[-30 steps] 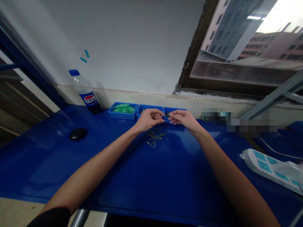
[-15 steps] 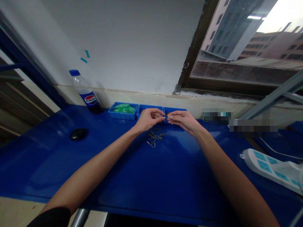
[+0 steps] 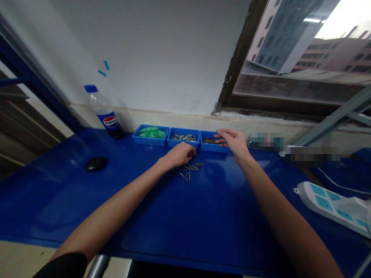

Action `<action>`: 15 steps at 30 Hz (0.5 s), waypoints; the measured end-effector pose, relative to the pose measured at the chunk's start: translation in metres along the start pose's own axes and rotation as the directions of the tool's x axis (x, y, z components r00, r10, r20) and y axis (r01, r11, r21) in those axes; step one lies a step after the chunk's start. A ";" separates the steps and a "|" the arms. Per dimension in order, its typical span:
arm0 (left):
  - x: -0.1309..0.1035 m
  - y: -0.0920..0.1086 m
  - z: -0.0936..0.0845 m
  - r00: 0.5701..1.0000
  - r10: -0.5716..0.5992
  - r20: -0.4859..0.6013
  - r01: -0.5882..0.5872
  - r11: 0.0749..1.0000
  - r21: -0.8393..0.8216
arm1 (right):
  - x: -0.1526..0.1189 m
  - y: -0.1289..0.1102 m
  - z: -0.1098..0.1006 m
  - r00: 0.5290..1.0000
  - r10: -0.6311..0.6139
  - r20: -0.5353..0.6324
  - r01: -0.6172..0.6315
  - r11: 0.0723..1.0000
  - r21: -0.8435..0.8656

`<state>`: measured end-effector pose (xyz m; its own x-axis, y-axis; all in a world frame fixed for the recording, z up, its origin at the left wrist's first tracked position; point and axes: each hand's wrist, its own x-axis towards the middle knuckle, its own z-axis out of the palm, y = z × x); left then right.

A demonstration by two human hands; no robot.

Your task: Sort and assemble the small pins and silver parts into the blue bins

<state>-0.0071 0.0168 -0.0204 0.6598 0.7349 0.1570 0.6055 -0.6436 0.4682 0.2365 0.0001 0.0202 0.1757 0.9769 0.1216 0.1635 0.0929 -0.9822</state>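
My left hand [image 3: 180, 154] is low over the table, its fingers curled together at the back of a small pile of thin brass-coloured metal pins [image 3: 189, 168]. What its fingertips hold, if anything, is hidden. My right hand [image 3: 234, 143] hovers at the right blue bin [image 3: 214, 147], which holds many similar dark and brass pins [image 3: 209, 140]. Its fingers are apart over the bin's right part, and I see nothing in them. Beside that bin stands the middle blue bin [image 3: 181, 131], filled with small silvery metal pieces [image 3: 183, 137].
A third blue bin [image 3: 149, 141] with green plastic packets [image 3: 152, 133] stands to the left. Farther left are a cola bottle [image 3: 110, 121] and a black mouse [image 3: 95, 164]. A white power strip [image 3: 324, 204] lies at the right. The wall [image 3: 174, 77] rises behind the bins.
My hands were together in front of the bins, fingertips meeting at a small thing. They have parted: the left came down to the pile, the right moved right and opened over the right bin.
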 end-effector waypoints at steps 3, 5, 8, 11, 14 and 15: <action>0.000 0.001 0.002 1.000 0.000 -0.009 0.000 0.999 0.051 | 0.000 0.001 0.003 1.000 0.010 0.011 -0.010 1.000 0.005; 0.000 0.001 0.003 1.000 0.014 -0.004 -0.014 0.996 0.083 | 0.000 0.001 0.004 1.000 0.009 0.014 -0.009 1.000 0.014; 0.000 0.000 0.004 0.998 0.055 -0.008 -0.054 0.994 0.095 | 0.000 0.002 0.004 0.999 0.008 0.040 -0.009 1.000 0.022; 0.003 0.000 0.002 0.997 0.067 -0.043 -0.066 0.998 0.025 | -0.001 0.002 0.003 0.991 0.031 0.128 -0.029 0.999 -0.015; 0.006 0.003 -0.003 0.994 0.041 -0.102 -0.055 0.989 -0.138 | -0.002 0.002 0.004 0.974 0.061 0.220 -0.038 0.993 -0.108; 0.006 0.005 -0.005 0.991 0.026 -0.129 -0.053 0.976 -0.211 | -0.003 0.002 0.004 0.968 0.065 0.242 -0.032 0.990 -0.139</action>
<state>-0.0021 0.0195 -0.0131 0.6125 0.7392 0.2802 0.4619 -0.6223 0.6319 0.2324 -0.0016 0.0171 -0.0544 0.9983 0.0192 0.2908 0.0342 -0.9562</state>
